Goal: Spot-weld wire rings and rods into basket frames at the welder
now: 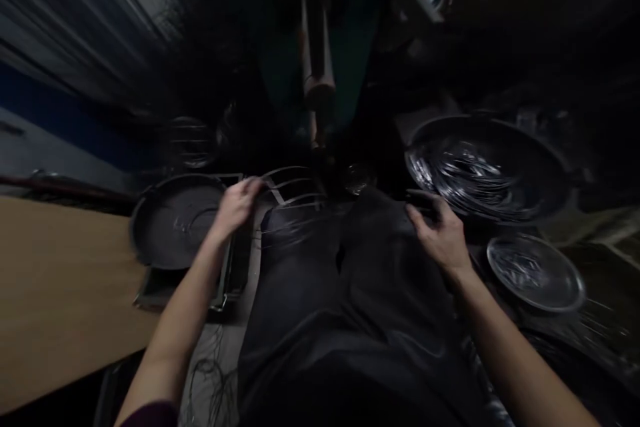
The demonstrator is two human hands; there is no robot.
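Note:
The scene is dark and smeared by motion. My left hand (239,203) reaches forward to a bundle of thin bent metal wires (293,190) lying over my knees, fingers curled at their near ends. My right hand (439,230) rests on my right knee, fingers closed round a small dark object (423,199) that I cannot make out. A dark round pan (175,220) sits just left of my left hand. A vertical machine spindle (316,80) stands ahead between my knees.
A large dark basin (487,170) of shiny metal pieces stands at the right, with a smaller round dish (535,272) of the same in front of it. A tan board (55,287) lies at the left. Loose wire (210,380) lies on the floor.

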